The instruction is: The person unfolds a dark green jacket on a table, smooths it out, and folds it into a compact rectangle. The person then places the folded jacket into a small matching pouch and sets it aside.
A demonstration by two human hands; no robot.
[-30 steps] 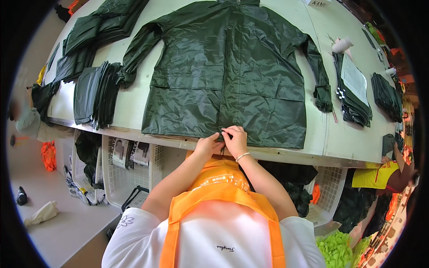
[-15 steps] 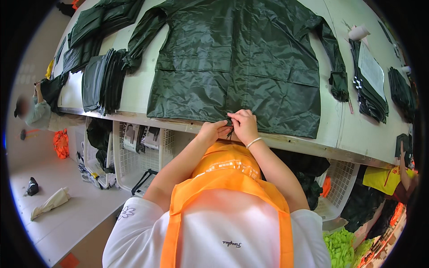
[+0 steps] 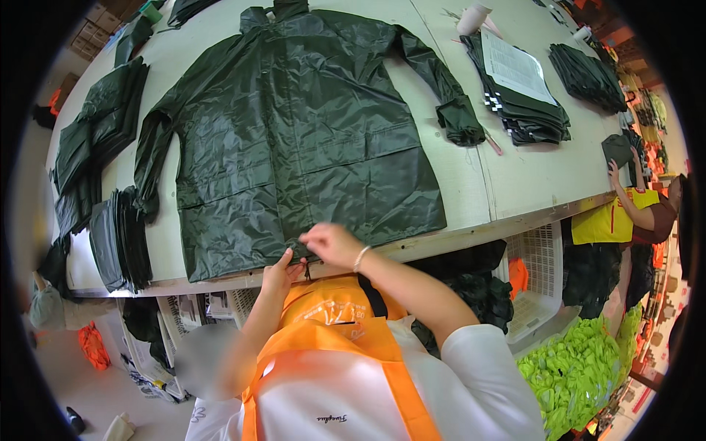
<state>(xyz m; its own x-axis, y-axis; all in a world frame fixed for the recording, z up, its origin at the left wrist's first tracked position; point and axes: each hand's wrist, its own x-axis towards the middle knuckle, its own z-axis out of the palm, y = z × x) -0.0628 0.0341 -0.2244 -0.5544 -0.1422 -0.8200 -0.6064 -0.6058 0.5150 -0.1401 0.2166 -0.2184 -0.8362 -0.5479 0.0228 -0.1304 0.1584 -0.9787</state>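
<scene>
A dark green rain jacket (image 3: 294,154) lies spread front up on the table, its lower hem along the near edge. My left hand (image 3: 279,278) is closed at the middle of that hem, thumb up against the fabric. My right hand (image 3: 334,246), slightly blurred, is just above the hem at the front opening, fingers curled and pressed together. What its fingertips hold, if anything, cannot be made out. Short dark cord ends (image 3: 306,272) hang below the hem between my hands.
Folded dark garments (image 3: 121,239) are stacked left of the jacket. To the right lie a stack with a white paper sheet (image 3: 515,66) and a thread cone (image 3: 473,20). White crates (image 3: 535,279) stand below the table. At far right, a co-worker in a yellow vest (image 3: 610,217) handles dark fabric.
The view has swung right, so the jacket appears further left and more fully. My right hand has lifted a little away from my left, which stays at the hem.
</scene>
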